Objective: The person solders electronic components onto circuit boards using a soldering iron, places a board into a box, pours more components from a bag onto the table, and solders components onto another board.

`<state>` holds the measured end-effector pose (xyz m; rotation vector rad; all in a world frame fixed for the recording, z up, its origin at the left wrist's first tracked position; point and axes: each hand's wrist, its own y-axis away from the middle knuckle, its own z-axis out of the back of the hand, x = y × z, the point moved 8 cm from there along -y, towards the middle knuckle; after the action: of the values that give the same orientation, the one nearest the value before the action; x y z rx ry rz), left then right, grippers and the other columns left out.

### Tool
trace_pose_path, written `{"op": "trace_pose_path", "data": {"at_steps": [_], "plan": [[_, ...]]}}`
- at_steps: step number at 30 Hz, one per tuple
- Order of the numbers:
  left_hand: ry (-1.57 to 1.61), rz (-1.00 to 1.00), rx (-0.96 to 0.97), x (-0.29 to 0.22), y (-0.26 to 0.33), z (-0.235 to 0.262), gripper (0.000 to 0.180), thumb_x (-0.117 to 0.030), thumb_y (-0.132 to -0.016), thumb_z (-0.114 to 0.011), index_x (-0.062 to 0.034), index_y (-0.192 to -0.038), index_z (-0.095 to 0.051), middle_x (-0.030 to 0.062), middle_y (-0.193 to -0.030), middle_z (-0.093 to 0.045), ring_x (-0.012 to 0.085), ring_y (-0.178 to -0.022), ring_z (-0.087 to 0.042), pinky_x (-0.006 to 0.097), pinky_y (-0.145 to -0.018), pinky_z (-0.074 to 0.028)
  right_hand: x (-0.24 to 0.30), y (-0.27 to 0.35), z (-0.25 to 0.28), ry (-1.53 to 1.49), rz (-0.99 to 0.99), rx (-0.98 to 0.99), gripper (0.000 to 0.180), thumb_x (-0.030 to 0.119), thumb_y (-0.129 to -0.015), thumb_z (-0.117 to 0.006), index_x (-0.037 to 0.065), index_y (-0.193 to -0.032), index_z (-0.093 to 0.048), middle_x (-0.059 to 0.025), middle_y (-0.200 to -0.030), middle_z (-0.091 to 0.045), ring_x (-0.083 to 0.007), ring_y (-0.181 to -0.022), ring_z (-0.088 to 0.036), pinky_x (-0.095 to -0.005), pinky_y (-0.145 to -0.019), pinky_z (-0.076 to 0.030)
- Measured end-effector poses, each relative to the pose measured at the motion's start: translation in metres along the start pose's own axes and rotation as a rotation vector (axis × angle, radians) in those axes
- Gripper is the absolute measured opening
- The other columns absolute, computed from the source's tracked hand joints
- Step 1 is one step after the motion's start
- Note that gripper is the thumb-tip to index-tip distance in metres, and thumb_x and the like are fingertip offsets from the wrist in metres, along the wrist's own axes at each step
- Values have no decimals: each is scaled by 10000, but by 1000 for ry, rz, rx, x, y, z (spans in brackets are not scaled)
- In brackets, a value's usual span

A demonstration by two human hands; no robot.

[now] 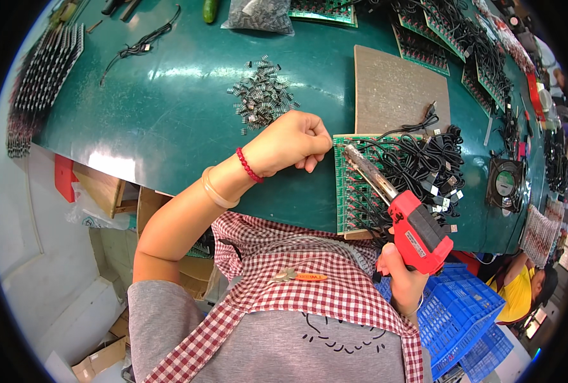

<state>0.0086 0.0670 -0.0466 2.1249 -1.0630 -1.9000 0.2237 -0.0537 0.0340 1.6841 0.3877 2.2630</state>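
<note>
My left hand [296, 143] is closed in a pinch at the upper left corner of a green circuit board panel [346, 191]. Whatever its fingertips hold, if anything, is hidden. In my right hand [402, 274] is a red and black soldering gun [421, 233], gripped by its handle. Its metal barrel points up and left, with the tip over the board's top edge, a little right of my left fingers. Black USB cables [418, 163] lie bunched over the panel's right side. Beyond my left hand, small black multi-pin parts [261, 96] form a loose pile on the green table [169, 108].
A brown board [399, 89] lies behind the panel. More circuit boards with cables [434, 38] are stacked at the far right. A bag of parts [258, 16] sits at the back, and a small fan [505, 184] at right. Blue crates [456, 313] stand below; another person [517, 293] is beyond.
</note>
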Motion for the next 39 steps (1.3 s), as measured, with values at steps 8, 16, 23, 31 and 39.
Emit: {"op": "trace_pose_path", "data": {"at_steps": [8, 16, 23, 31, 39], "plan": [[9, -16, 7, -1, 2, 0, 68, -60, -814, -537, 3, -790, -542, -2, -637, -538, 33, -493, -500, 160, -421, -357, 2, -1, 1, -49, 11, -16, 288, -26, -819, -538, -78, -1097, -482, -69, -603, -511, -108, -486, -453, -256, -481, -408], [-1284, -458, -614, -52, 19, 12, 142, -132, -772, -628, -38, -837, -543, 115, -797, -595, 314, -664, -599, 410, -602, -486, 10, -2, 4, -158, 6, -38, 273, 8, -848, -488, -58, -1107, -430, -44, -571, -432, -100, -461, -393, -259, -454, -377], [-1551, -347, -567, -43, 17, -7, 146, -99, -785, -611, -8, -823, -503, 133, -794, -558, 260, -717, -620, 329, -607, -512, 19, 2, 10, -185, 17, -60, 257, 62, -865, -483, -32, -1095, -416, -41, -582, -415, -100, -489, -389, -268, -468, -374], [-1611, -387, -532, -41, 18, -3, 115, -71, -805, -591, 4, -836, -510, 149, -805, -572, 261, -711, -624, 328, -609, -519, 28, 4, 11, -247, 107, -45, 276, 111, -884, -463, -27, -1112, -394, -45, -591, -409, -109, -492, -382, -276, -473, -379], [-228, -280, 31, -52, 71, -70, 58, -51, -861, -566, -4, -855, -533, 83, -728, -592, 144, -578, -600, 246, -531, -477, 41, -3, -8, -376, 112, 7, 391, -44, -788, -541, -1, -1152, -405, -99, -800, -533, -153, -665, -524, -296, -613, -471]]}}
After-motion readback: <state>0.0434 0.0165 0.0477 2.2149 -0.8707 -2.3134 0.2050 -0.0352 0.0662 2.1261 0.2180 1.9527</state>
